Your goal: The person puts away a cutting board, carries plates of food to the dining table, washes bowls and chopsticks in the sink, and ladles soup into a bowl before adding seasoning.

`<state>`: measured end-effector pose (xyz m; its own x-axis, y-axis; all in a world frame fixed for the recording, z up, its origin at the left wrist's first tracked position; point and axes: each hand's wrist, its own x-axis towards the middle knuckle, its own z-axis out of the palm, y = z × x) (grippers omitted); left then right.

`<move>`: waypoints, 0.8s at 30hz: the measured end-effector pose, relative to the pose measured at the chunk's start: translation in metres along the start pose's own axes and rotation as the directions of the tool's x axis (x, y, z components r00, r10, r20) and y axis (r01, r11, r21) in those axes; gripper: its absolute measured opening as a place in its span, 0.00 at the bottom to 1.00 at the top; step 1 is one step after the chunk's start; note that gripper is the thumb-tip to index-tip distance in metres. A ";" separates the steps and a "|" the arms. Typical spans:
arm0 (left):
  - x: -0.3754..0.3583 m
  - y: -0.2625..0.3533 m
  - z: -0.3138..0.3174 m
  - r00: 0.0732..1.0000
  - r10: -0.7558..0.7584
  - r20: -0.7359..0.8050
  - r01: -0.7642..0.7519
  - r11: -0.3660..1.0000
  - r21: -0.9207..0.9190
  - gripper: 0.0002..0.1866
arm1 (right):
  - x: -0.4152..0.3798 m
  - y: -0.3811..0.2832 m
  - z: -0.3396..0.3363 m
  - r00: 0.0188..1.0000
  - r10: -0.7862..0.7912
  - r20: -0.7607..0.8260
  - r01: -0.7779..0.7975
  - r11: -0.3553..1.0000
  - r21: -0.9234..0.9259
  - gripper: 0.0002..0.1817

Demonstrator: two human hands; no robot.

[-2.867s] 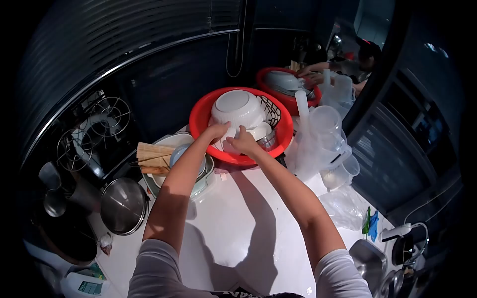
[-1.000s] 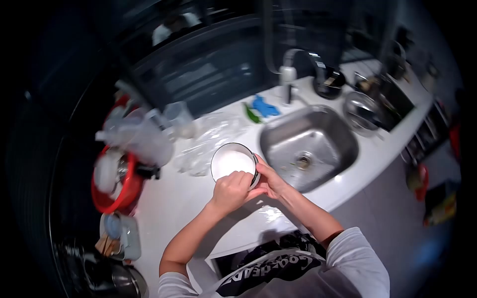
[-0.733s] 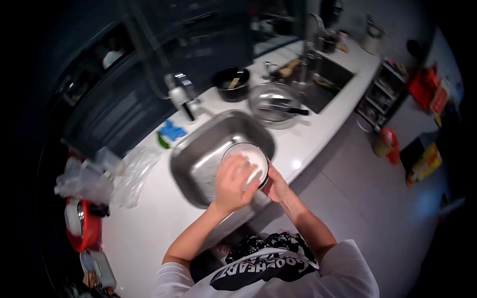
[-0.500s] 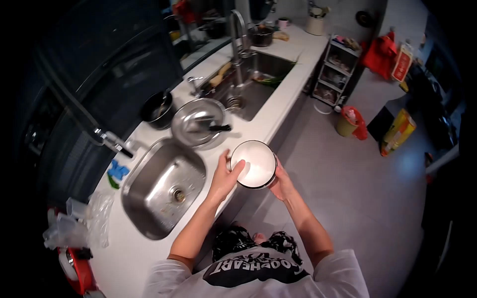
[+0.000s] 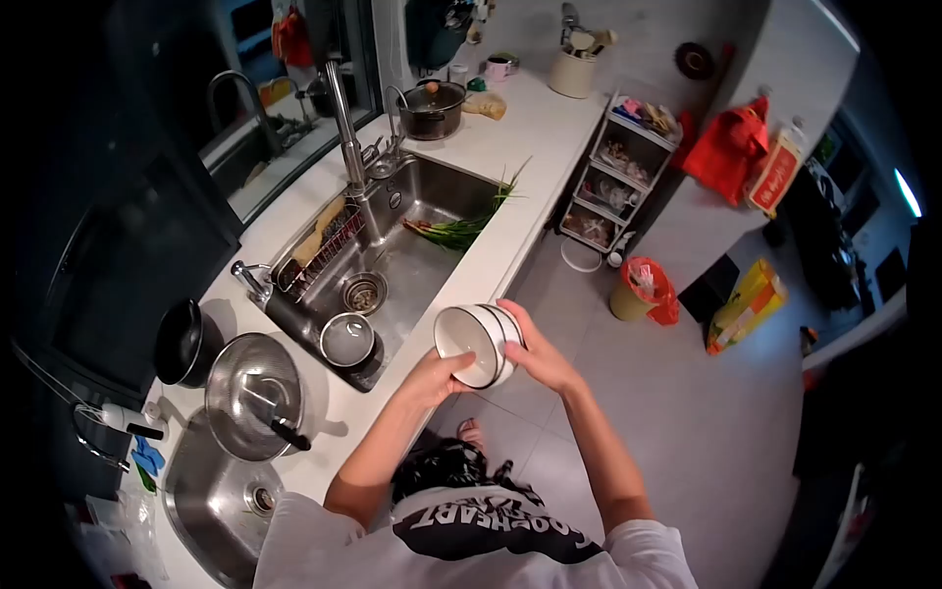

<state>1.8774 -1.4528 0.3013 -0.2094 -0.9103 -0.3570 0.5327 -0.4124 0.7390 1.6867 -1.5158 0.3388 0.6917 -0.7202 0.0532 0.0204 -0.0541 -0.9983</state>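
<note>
I hold a white bowl with a dark rim (image 5: 474,341) in both hands, tilted on its side with its opening toward the left. My left hand (image 5: 432,374) grips its lower rim, and my right hand (image 5: 535,355) cups its base. The bowl hangs just off the front edge of the white counter (image 5: 471,280), beside the large steel sink (image 5: 392,265).
The large sink has a tall tap (image 5: 345,128), green onions (image 5: 461,231) and a small steel bowl (image 5: 346,340). A lidded pan (image 5: 253,395), a black pot (image 5: 186,342) and a second small sink (image 5: 211,501) lie to the left. A shelf rack (image 5: 613,187) and bin (image 5: 643,290) stand on the floor.
I lifted the bowl from the red basin and carried it rightward along the counter past the small sink. The bowl has tipped from facing up to lying on its side.
</note>
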 end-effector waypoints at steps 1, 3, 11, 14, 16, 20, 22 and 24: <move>0.018 0.012 0.002 1.000 0.008 -0.013 -0.008 0.999 -0.036 0.25 | 0.026 -0.008 -0.018 0.999 0.008 0.038 -0.007 1.000 -0.028 0.42; 0.043 0.036 0.003 0.998 0.022 -0.054 -0.026 0.995 -0.091 0.25 | 0.071 -0.013 -0.044 0.994 0.019 0.108 0.003 0.980 -0.201 0.38; 0.151 0.087 -0.042 0.906 0.209 -0.368 -0.289 0.941 -0.177 0.23 | 0.326 0.016 -0.139 0.983 -0.036 0.179 0.106 0.913 -0.394 0.29; 0.193 0.100 -0.055 0.846 0.218 -0.487 -0.374 0.893 -0.249 0.23 | 0.434 0.024 -0.156 0.979 0.074 0.191 0.012 0.909 -0.417 0.29; 0.219 0.113 -0.057 0.794 0.258 -0.550 -0.452 0.856 -0.251 0.24 | 0.509 0.045 -0.163 0.974 0.010 0.227 0.113 0.845 -0.523 0.29; 0.273 0.124 -0.066 0.692 0.220 -0.687 -0.552 0.775 -0.307 0.23 | 0.609 0.087 -0.148 0.912 -0.084 0.401 0.337 0.710 -0.618 0.36; 0.296 0.132 -0.067 0.651 0.217 -0.728 -0.590 0.748 -0.305 0.24 | 0.652 0.112 -0.138 0.892 -0.155 0.425 0.391 0.739 -0.549 0.40; 0.316 0.133 -0.071 0.621 0.175 -0.764 -0.610 0.719 -0.331 0.24 | 0.684 0.139 -0.127 0.886 -0.173 0.430 0.379 0.805 -0.456 0.43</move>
<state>1.9408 -1.7924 0.2461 0.5895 -0.6109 -0.5285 0.7828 0.2707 0.5603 2.0712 -2.1037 0.2397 0.9199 -0.3313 0.2099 -0.0511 -0.6318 -0.7735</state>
